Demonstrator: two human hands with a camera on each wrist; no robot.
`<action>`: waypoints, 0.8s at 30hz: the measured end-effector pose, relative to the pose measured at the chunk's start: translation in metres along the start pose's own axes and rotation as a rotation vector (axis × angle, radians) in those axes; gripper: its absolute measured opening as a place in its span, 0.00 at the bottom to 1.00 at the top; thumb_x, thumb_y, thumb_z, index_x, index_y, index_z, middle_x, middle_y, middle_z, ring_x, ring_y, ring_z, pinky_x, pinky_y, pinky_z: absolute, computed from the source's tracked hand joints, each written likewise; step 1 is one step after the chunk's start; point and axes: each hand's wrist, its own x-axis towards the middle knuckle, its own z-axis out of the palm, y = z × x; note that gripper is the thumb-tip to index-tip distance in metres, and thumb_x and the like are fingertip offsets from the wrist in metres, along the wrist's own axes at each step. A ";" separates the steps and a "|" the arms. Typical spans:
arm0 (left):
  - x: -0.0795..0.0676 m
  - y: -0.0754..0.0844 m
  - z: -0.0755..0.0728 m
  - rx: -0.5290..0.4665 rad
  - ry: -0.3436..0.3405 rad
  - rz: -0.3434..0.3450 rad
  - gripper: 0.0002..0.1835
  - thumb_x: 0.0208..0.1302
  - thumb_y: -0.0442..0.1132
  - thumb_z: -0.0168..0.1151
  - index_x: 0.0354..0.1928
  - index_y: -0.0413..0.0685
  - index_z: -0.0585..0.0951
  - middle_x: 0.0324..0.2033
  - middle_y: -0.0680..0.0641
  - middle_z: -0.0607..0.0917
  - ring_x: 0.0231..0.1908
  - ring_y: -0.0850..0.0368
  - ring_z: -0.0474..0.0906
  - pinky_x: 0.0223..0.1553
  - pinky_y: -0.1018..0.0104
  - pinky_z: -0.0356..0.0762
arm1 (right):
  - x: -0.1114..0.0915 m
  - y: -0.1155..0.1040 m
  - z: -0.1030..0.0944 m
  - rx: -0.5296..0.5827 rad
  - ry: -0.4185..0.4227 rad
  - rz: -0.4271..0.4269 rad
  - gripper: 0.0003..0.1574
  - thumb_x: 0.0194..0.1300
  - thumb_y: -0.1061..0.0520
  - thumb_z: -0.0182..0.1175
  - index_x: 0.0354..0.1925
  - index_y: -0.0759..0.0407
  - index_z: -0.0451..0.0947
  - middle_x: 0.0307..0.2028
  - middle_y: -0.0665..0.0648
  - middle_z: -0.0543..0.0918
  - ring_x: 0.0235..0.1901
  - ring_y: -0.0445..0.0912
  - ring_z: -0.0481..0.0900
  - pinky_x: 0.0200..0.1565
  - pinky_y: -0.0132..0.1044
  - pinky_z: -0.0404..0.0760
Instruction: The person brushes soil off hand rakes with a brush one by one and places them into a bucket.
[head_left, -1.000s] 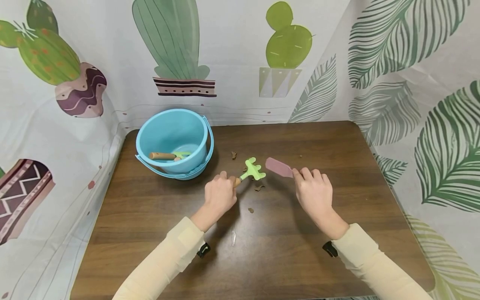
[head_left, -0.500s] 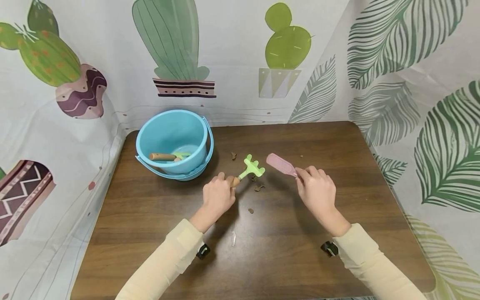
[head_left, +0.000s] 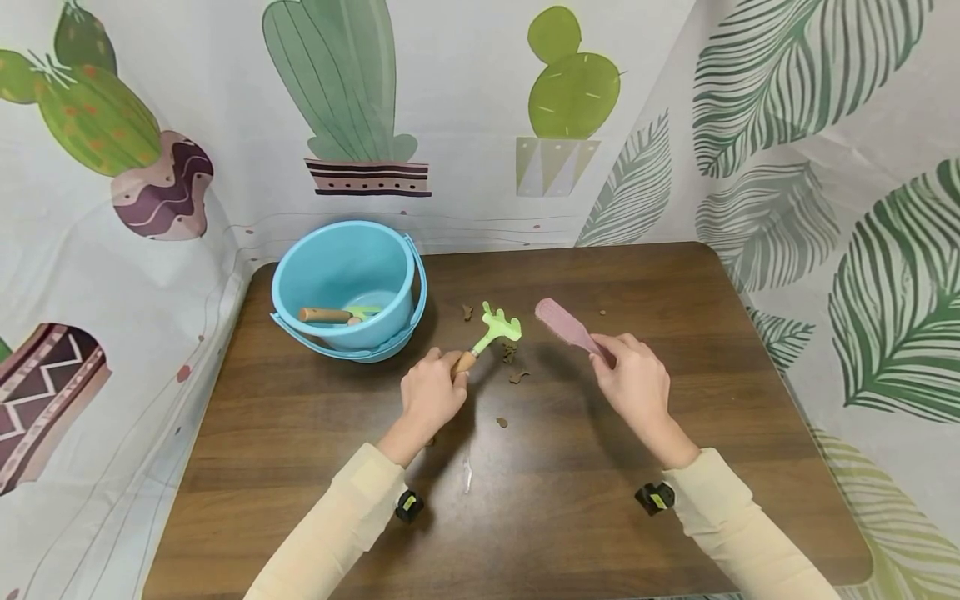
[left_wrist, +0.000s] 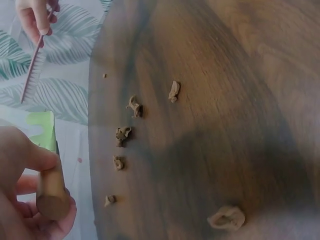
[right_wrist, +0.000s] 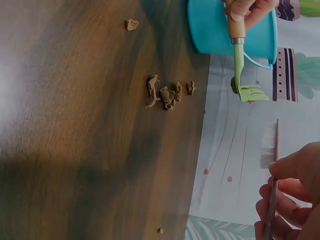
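Note:
In the head view my left hand [head_left: 431, 387] grips the wooden handle of a small green hand rake [head_left: 501, 327], its tines raised over the table. My right hand [head_left: 636, 379] pinches the handle of a pink brush [head_left: 564, 323]. White bristles [right_wrist: 268, 145] show along one side of the brush in the right wrist view. The rake head and the brush head face each other, apart. Below and between them lie brown crumpled scraps [head_left: 518, 377]; several more scraps [left_wrist: 123, 135] are scattered across the wood in the left wrist view.
A blue bucket [head_left: 352, 337] with its handle down stands at the back left of the wooden table [head_left: 570, 517]. Inside it lies a wooden-handled tool [head_left: 322, 315] with a green end. A printed cloth [head_left: 480, 125] hangs behind the table.
My left hand has drawn the rake slightly left, its head rising away from the scraps. The brush has turned, its tip pointing further toward the back, as my right hand shifted a little.

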 end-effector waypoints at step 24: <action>-0.001 -0.005 0.022 -1.054 -0.329 -0.451 0.18 0.60 0.35 0.56 0.52 0.37 0.77 0.38 0.32 0.81 0.25 0.53 0.79 0.27 0.63 0.78 | 0.005 -0.004 0.007 0.248 -0.085 0.183 0.15 0.52 0.56 0.66 0.42 0.52 0.83 0.28 0.52 0.82 0.25 0.42 0.75 0.28 0.38 0.69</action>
